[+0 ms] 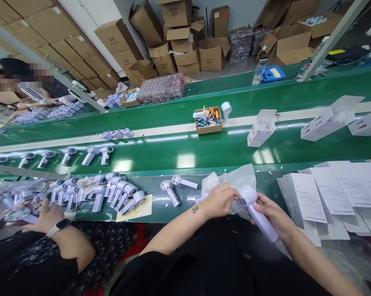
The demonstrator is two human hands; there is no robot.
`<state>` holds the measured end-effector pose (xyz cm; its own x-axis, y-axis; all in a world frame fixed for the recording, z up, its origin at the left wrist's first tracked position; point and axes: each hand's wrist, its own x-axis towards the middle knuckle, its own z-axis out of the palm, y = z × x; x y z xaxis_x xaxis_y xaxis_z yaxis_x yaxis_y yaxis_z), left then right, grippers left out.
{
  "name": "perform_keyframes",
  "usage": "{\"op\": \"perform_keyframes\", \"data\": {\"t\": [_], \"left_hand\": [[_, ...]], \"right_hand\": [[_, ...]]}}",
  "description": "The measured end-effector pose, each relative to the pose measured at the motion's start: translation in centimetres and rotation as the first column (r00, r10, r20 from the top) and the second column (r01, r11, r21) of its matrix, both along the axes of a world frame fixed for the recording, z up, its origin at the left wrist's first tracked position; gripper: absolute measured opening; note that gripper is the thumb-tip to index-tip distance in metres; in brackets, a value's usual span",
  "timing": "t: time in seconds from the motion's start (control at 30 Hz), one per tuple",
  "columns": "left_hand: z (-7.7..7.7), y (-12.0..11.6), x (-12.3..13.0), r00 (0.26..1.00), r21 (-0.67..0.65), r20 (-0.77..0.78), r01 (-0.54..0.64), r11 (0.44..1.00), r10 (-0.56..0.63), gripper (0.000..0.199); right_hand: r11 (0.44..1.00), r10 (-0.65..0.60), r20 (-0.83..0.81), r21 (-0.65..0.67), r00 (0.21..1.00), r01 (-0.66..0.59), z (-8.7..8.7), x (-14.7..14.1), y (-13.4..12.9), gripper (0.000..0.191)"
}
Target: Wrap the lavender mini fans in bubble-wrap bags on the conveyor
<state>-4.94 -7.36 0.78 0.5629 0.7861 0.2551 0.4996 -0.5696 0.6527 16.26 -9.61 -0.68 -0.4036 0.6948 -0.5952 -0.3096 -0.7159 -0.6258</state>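
Note:
A pale lilac handheld fan (263, 224) is in front of my body, its round head up and its handle slanting down to the right. My right hand (274, 216) is closed around the handle just below the head. The fingers of my left hand (221, 200) are pinched at the left side of the fan head; whatever they grip there is too small to make out. Behind both hands lies a clear plastic bag (242, 176), crumpled on the bench. Two more fans, one lying (187, 182) and one angled (172, 195), rest to the left.
At my left, a co-worker's hand (49, 216) is beside many piled fans (120, 189). White printed cartons (309, 199) lie stacked on the right. Across the green conveyor (173, 144) stand a small parts box (209, 128) and open white boxes (261, 129).

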Motion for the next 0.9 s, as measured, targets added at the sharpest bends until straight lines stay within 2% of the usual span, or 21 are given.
{"op": "perform_keyframes", "data": {"t": [0.07, 0.13, 0.2, 0.3, 0.37, 0.47, 0.57, 0.67, 0.73, 0.8, 0.83, 0.9], "left_hand": [[-0.9, -1.1, 0.3, 0.996, 0.137, -0.086, 0.035, 0.99, -0.023, 0.023], [-2.1, -1.7, 0.7, 0.991, 0.18, -0.126, 0.056, 0.982, -0.033, 0.023], [-3.2, -1.6, 1.1, 0.997, 0.101, -0.081, -0.006, 0.995, 0.014, 0.02], [-3.7, -1.0, 1.4, 0.983, -0.158, 0.039, -0.172, 0.972, 0.18, 0.016], [-3.3, -1.2, 1.5, 0.972, -0.256, 0.077, -0.196, 0.947, 0.222, 0.014], [-1.8, -2.3, 1.7, 0.976, -0.33, 0.114, -0.139, 0.934, 0.186, 0.012], [-0.3, -3.0, 2.1, 0.959, -0.45, 0.205, -0.084, 0.889, 0.194, 0.009], [0.8, -2.4, 2.6, 0.934, -0.544, 0.267, -0.057, 0.837, 0.238, 0.008], [1.4, -1.7, 2.9, 0.912, -0.644, 0.268, -0.07, 0.762, 0.309, 0.012], [1.9, -1.3, 2.9, 0.897, -0.722, 0.261, -0.065, 0.689, 0.358, 0.018], [2.3, -1.2, 2.8, 0.898, -0.735, 0.264, -0.049, 0.676, 0.352, 0.021], [3.3, -1.5, 2.3, 0.908, -0.732, 0.285, 0.0, 0.681, 0.306, 0.029]], "right_hand": [[0.995, -0.094, 0.029, -0.041, 0.995, 0.095, -0.2, -0.5, -0.3, 0.041], [0.981, -0.163, 0.033, -0.1, 0.986, 0.166, -0.2, -1.3, -0.6, 0.036], [0.949, -0.244, 0.046, -0.195, 0.969, 0.248, 0.1, -2.3, -0.8, 0.028], [0.893, -0.33, 0.085, -0.295, 0.94, 0.34, 0.9, -3.2, -1.2, 0.022], [0.886, -0.354, 0.091, -0.287, 0.931, 0.365, 1.3, -3.2, -1.4, 0.021], [0.882, -0.373, 0.111, -0.265, 0.921, 0.389, 1.6, -2.7, -1.6, 0.02], [0.885, -0.343, 0.153, -0.278, 0.927, 0.373, 1.1, -2.6, -2.0, 0.019], [0.922, -0.329, 0.204, -0.141, 0.922, 0.36, 0.2, -3.0, -2.5, 0.022], [0.954, -0.281, 0.272, -0.028, 0.92, 0.299, 0.0, -3.0, -2.8, 0.025], [0.988, -0.152, 0.412, 0.085, 0.899, 0.128, 0.7, -2.1, -3.2, 0.029], [0.988, -0.096, 0.511, 0.151, 0.854, 0.021, 1.4, -1.4, -3.3, 0.03], [0.942, -0.086, 0.69, 0.292, 0.719, -0.167, 3.4, 0.1, -3.6, 0.029]]}}
